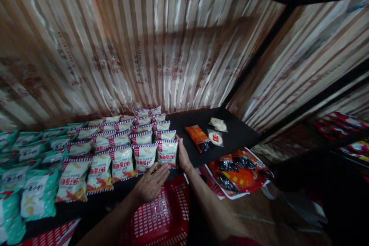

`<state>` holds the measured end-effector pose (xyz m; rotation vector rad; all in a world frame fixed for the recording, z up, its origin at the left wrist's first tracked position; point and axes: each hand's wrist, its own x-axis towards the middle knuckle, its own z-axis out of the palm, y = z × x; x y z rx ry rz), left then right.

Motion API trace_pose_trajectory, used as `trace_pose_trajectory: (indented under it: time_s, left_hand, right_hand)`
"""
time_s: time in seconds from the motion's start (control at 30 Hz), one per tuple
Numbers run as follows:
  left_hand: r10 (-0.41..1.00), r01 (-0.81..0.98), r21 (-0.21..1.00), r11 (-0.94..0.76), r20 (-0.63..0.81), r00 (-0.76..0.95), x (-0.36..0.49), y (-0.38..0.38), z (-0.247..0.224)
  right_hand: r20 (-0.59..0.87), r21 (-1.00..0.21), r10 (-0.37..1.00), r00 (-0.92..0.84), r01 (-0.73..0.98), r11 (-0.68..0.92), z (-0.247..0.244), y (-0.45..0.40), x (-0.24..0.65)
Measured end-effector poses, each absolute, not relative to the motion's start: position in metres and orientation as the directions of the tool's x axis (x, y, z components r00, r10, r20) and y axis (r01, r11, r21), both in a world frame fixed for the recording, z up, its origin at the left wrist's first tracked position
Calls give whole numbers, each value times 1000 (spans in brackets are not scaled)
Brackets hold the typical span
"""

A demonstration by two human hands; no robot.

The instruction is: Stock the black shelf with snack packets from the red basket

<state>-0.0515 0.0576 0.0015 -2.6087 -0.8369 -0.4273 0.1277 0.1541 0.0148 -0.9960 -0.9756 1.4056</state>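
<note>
Rows of white snack bags (pixel 147 157) with red print and striped top edges stand upright on a black shelf (pixel 175 121). My left hand (pixel 152 183) lies with outstretched fingers against the lower front of the two front-row bags at the right end. Along the right side of the end bag (pixel 167 153), my right hand (pixel 183 154) is held flat, its fingertips partly hidden behind the bag. Neither hand is wrapped round a bag. To the left of the white bags stand rows of teal snack bags (pixel 39 194).
An orange and black packet (pixel 198 137) and two clear packs of pale round food (pixel 215 137) lie to the right on the shelf. Below are a red basket (pixel 184 200) and, to the right, a red and white basket (pixel 243 196) of orange packets. Printed curtain sheeting (pixel 173 46) hangs behind.
</note>
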Motion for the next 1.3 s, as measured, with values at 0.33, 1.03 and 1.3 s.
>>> trace_pose_trajectory:
  time_s: [0.33,1.03,1.3]
  left_hand:
    - [473,606,-290,-740,416,777,-51,57,6]
    - [462,593,-299,-748,408,788,-49,57,8]
    - [483,578,-289,-763,338,807,-50,59,3]
  right_hand:
    - [-46,-936,997,-68,-345,-67,15,165,131]
    - [-148,-892,989,16,-435,-126,17,208,134]
    - [-155,-933,984,-91,-313,-176,22,226,129]
